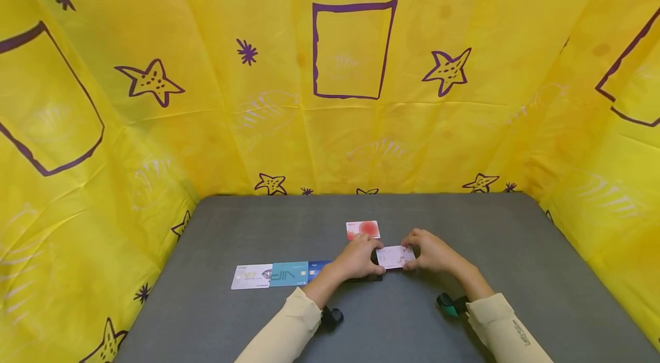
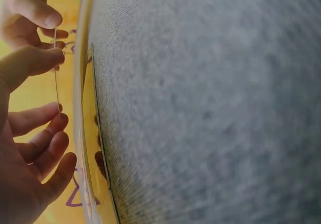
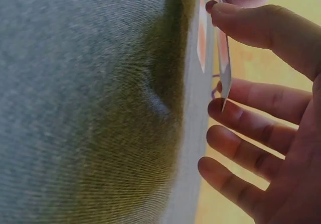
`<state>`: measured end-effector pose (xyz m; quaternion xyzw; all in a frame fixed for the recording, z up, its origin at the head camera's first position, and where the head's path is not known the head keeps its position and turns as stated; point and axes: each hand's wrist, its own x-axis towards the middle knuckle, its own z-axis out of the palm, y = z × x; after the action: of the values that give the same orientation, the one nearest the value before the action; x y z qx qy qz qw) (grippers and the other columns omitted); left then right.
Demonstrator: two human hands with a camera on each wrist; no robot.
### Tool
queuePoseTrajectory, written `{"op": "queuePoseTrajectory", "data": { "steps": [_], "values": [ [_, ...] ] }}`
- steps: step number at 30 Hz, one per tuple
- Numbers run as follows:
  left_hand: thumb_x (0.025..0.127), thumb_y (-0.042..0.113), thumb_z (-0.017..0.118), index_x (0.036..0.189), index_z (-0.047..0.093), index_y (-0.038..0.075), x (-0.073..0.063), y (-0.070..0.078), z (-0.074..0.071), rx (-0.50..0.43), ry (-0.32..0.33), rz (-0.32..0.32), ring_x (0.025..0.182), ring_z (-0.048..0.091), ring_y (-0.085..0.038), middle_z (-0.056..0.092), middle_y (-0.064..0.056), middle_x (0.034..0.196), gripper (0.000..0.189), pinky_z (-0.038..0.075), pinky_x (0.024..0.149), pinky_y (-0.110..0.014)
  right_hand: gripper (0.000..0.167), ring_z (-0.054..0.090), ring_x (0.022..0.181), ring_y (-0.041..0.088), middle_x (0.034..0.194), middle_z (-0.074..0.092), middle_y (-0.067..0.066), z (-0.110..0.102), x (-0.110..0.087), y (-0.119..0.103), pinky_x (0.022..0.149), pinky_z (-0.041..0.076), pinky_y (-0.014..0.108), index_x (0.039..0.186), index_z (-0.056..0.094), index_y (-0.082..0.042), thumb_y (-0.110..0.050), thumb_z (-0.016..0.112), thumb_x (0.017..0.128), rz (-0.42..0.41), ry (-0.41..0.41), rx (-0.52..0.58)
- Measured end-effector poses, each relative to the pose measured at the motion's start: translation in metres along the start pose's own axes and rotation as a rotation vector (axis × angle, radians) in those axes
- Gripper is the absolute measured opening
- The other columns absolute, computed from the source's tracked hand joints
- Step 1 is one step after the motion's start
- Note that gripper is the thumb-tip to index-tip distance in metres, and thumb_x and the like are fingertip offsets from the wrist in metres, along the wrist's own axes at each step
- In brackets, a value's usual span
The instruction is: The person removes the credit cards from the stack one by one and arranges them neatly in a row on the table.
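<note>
A pale pinkish-white card (image 1: 394, 257) with a small print on it is held between both hands, face up to the head view. My left hand (image 1: 357, 257) pinches its left end, and my right hand (image 1: 432, 251) pinches the right end with thumb and fingers. Seen edge-on in the left wrist view, the card (image 2: 56, 91) is a thin line between fingertips. To the left, a white VIP card (image 1: 251, 276), a teal VIP card (image 1: 290, 273) and a blue card (image 1: 315, 268) lie in a row. My left arm partly hides the blue card and a black card (image 1: 373, 278).
Behind my left hand lies a white card with red circles (image 1: 363, 229), its lower edge partly covered by the fingers. The grey tabletop (image 1: 464, 214) meets yellow patterned cloth (image 1: 340, 139) at the back and sides. Black straps (image 1: 452, 304) hang by the wrists.
</note>
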<state>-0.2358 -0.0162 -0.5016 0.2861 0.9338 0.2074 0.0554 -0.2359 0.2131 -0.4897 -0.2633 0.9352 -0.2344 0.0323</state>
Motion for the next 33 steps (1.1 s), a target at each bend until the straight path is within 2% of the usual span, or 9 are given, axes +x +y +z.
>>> {"op": "queuePoseTrajectory", "data": {
  "steps": [7, 11, 18, 23, 33],
  "values": [
    [0.073, 0.04, 0.082, 0.114, 0.069, 0.014, 0.002, 0.001, 0.005, 0.06, -0.017, 0.031, 0.1, 0.053, -0.015, 0.064, -0.002, 0.109, 0.05, 0.044, 0.088, -0.026, 0.04, 0.05, 0.079, 0.012, 0.089, 0.06, 0.0, 0.005, -0.005, 0.003, 0.069, 0.042, 0.025, 0.1, 0.072, -0.006, -0.026, 0.087, 0.068, -0.011, -0.013, 0.015],
    [0.072, 0.04, 0.083, 0.112, 0.069, 0.014, 0.001, 0.003, 0.005, 0.068, -0.037, 0.032, 0.095, 0.052, -0.016, 0.063, -0.001, 0.104, 0.05, 0.044, 0.083, -0.027, 0.04, 0.049, 0.078, 0.011, 0.088, 0.059, -0.001, 0.007, -0.007, 0.003, 0.068, 0.041, 0.024, 0.1, 0.072, -0.006, -0.027, 0.086, 0.069, -0.006, -0.032, 0.026],
    [0.07, 0.041, 0.084, 0.111, 0.07, 0.016, 0.0, 0.007, 0.004, 0.117, -0.051, 0.031, 0.094, 0.052, -0.012, 0.06, 0.002, 0.1, 0.049, 0.043, 0.081, -0.025, 0.041, 0.05, 0.077, 0.012, 0.087, 0.059, 0.0, 0.012, -0.007, 0.004, 0.067, 0.042, 0.024, 0.098, 0.071, -0.005, -0.026, 0.087, 0.067, -0.027, -0.019, 0.024],
    [0.069, 0.04, 0.085, 0.11, 0.071, 0.017, 0.0, 0.008, 0.005, 0.129, -0.056, 0.017, 0.093, 0.051, -0.012, 0.06, 0.002, 0.099, 0.049, 0.042, 0.081, -0.025, 0.041, 0.05, 0.078, 0.011, 0.089, 0.059, -0.002, 0.013, -0.008, 0.006, 0.068, 0.042, 0.024, 0.098, 0.071, -0.006, -0.027, 0.087, 0.067, -0.011, -0.028, 0.009],
    [0.07, 0.036, 0.084, 0.112, 0.071, 0.017, -0.001, 0.012, 0.003, 0.128, -0.07, 0.031, 0.093, 0.05, -0.01, 0.06, 0.003, 0.099, 0.049, 0.042, 0.081, -0.024, 0.043, 0.049, 0.077, 0.008, 0.088, 0.057, -0.002, 0.012, -0.01, 0.006, 0.067, 0.041, 0.023, 0.099, 0.07, -0.005, -0.024, 0.088, 0.065, 0.004, -0.037, -0.011]
  ]
}}
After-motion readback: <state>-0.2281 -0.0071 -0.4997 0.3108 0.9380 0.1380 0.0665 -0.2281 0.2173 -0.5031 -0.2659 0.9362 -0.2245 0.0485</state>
